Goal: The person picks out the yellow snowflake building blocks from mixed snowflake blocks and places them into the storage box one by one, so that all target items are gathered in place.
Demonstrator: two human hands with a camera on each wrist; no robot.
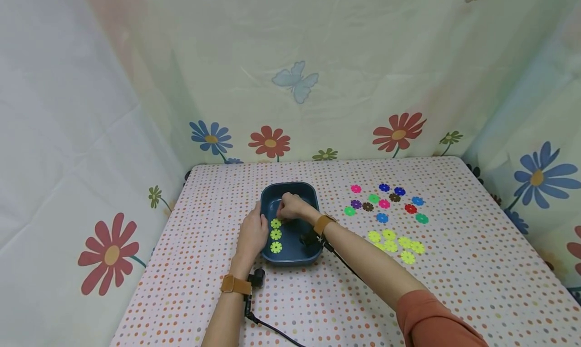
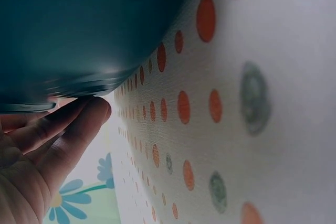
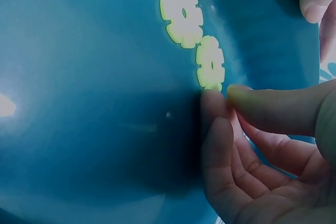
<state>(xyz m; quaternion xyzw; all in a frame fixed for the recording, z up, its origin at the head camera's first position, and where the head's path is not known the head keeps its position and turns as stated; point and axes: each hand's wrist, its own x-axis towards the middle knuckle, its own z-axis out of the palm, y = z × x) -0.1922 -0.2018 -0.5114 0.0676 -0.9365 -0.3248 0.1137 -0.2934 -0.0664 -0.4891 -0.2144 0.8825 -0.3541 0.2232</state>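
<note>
A dark blue rectangular tray [image 1: 293, 262] stands on the table, with three yellow flower-shaped discs in a line along its left side. My left hand [image 1: 253, 231] grips the tray's left wall; its thumb lies at the rim and its fingers [image 2: 79, 129] run along the outside. Inside the tray, my right hand [image 1: 294, 207] is at the farthest yellow disc [image 3: 210, 64], thumb and forefinger tips together at its edge. Nearer in the row are the middle disc [image 1: 276, 234] and the front disc [image 1: 276, 247].
Right of the tray lies a group of yellow flower discs [image 1: 404, 242]. Behind them are scattered discs in other colours, such as a red disc [image 1: 410, 209] and a pink disc [image 1: 356, 188]. A flower-print curtain [image 1: 345, 84] hangs behind the dotted tablecloth [image 1: 204, 200].
</note>
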